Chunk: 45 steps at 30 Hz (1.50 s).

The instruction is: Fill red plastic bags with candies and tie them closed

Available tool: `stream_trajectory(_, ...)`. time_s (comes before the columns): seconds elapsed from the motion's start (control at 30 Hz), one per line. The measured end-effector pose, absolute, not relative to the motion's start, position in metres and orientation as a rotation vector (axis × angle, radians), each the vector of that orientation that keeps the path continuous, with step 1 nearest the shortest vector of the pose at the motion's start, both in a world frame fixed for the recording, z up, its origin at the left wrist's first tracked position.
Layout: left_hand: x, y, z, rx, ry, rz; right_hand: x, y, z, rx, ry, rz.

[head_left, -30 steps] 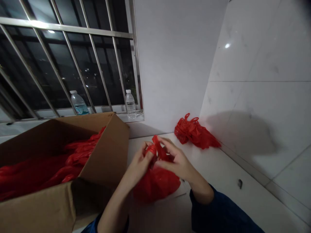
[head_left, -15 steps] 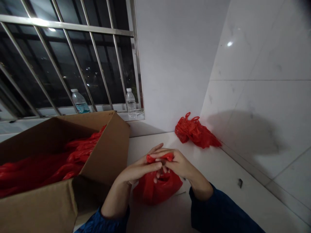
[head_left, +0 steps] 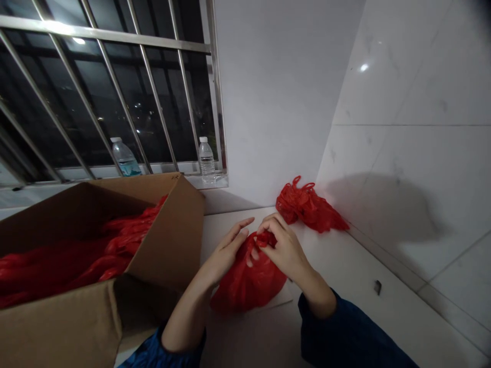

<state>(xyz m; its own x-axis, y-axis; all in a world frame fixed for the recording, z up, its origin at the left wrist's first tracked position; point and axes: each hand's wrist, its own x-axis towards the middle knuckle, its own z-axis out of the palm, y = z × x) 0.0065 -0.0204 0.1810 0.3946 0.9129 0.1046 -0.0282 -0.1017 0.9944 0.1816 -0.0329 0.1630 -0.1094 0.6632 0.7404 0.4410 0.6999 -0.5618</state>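
Observation:
A red plastic bag (head_left: 251, 283) sits bulging on the white surface in front of me, its top gathered and twisted. My right hand (head_left: 282, 243) pinches that gathered top between thumb and fingers. At the bag's left side is my left hand (head_left: 226, 250), fingers stretched out and apart, with nothing in its grasp; it is close against the bag, and I cannot tell whether it touches. What the bag contains is hidden. A flat pale edge (head_left: 282, 296) shows beneath the bag on its right.
To the left stands an open cardboard box (head_left: 169, 240) with red plastic bags (head_left: 126, 240) inside. Another red bag (head_left: 310, 204) lies against the back wall. Two plastic bottles, one part-filled with blue (head_left: 126, 158) and one clear (head_left: 207, 161), stand on the sill. A small dark object (head_left: 378, 287) lies at right.
Both hands were together at the bag's handles. Now my left hand has let go and moved left, while my right hand holds the bag's top, which is drawn closed.

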Motion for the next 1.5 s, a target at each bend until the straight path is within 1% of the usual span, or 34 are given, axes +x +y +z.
stream_trajectory(0.13, 0.009, -0.019, 0.18, 1.419, 0.811, 0.915, 0.184, -0.033, 0.161, -0.892, -1.812, 0.08)
stream_trajectory(0.33, 0.013, -0.016, 0.178, 1.199, 0.741, 1.103, 0.199, -0.047, 0.177, -0.817, -1.913, 0.046)
stream_trajectory(0.53, 0.009, 0.0, 0.166, 1.019, 0.7, 1.204, 0.209, -0.072, 0.188, -0.787, -2.1, 0.192)
stream_trajectory(0.67, 0.006, 0.021, 0.147, 1.022, 0.767, 1.283, 0.217, -0.083, 0.19, -0.848, -2.205, 0.273)
stream_trajectory(0.8, 0.005, 0.036, 0.133, 1.058, 0.886, 1.417, 0.225, -0.085, 0.194, -0.907, -2.228, 0.436)
stream_trajectory(0.87, 0.006, 0.033, 0.135, 1.111, 0.943, 1.48, 0.224, -0.082, 0.195, -0.92, -2.187, 0.565)
stream_trajectory(0.97, 0.012, 0.015, 0.151, 1.247, 0.922, 1.529, 0.215, -0.071, 0.192, -0.939, -1.999, 0.71)
stream_trajectory(1.07, 0.016, -0.011, 0.173, 1.456, 0.842, 1.419, 0.201, -0.054, 0.182, -0.915, -1.749, 0.756)
stream_trajectory(1.17, 0.016, -0.029, 0.186, 1.691, 0.82, 1.313, 0.191, -0.04, 0.172, -0.83, -1.609, 0.977)
stream_trajectory(1.23, 0.013, -0.033, 0.188, 1.78, 0.791, 1.291, 0.189, -0.035, 0.169, -0.783, -1.512, 1.058)
stream_trajectory(1.3, 0.01, -0.033, 0.185, 1.842, 0.745, 1.209, 0.189, -0.033, 0.168, -0.754, -1.397, 1.029)
stream_trajectory(1.4, 0.012, -0.03, 0.175, 1.964, 0.745, 0.974, 0.187, -0.035, 0.169, -0.718, -1.297, 0.998)
stream_trajectory(1.5, 0.019, -0.024, 0.162, 2.044, 0.793, 0.907, 0.187, -0.038, 0.17, -0.708, -1.292, 0.935)
